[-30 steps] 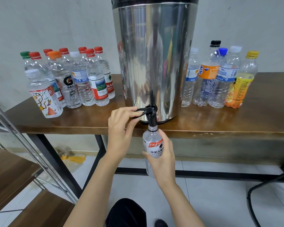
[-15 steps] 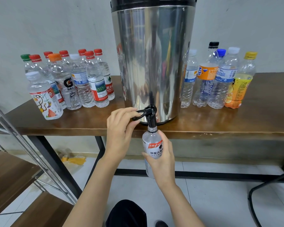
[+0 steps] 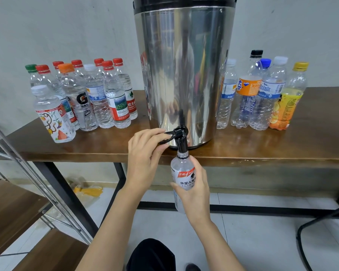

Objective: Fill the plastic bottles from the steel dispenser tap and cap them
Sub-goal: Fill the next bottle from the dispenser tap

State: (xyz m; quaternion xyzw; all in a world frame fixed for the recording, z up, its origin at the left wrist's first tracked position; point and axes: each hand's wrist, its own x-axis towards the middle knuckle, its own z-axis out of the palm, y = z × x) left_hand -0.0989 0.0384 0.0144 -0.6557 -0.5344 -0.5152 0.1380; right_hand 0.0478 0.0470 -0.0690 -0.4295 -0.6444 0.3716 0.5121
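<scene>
A tall steel dispenser (image 3: 184, 71) stands on the wooden table (image 3: 282, 145), its black tap (image 3: 180, 138) hanging over the front edge. My left hand (image 3: 145, 161) pinches the tap's black lever between thumb and fingers. My right hand (image 3: 194, 188) grips a clear uncapped bottle (image 3: 182, 171) with a white and red label, held upright with its mouth right under the spout. Water fills the bottle up to the shoulder.
Several capped, water-filled bottles (image 3: 82, 98) cluster at the table's left. Several capped empty bottles (image 3: 262, 94) stand at the right. A metal and wood shelf unit (image 3: 18, 212) sits at the lower left, and a black chair leg (image 3: 311, 231) at the lower right.
Both hands stay where they were, left on the lever and right round the bottle. The view has shifted only slightly.
</scene>
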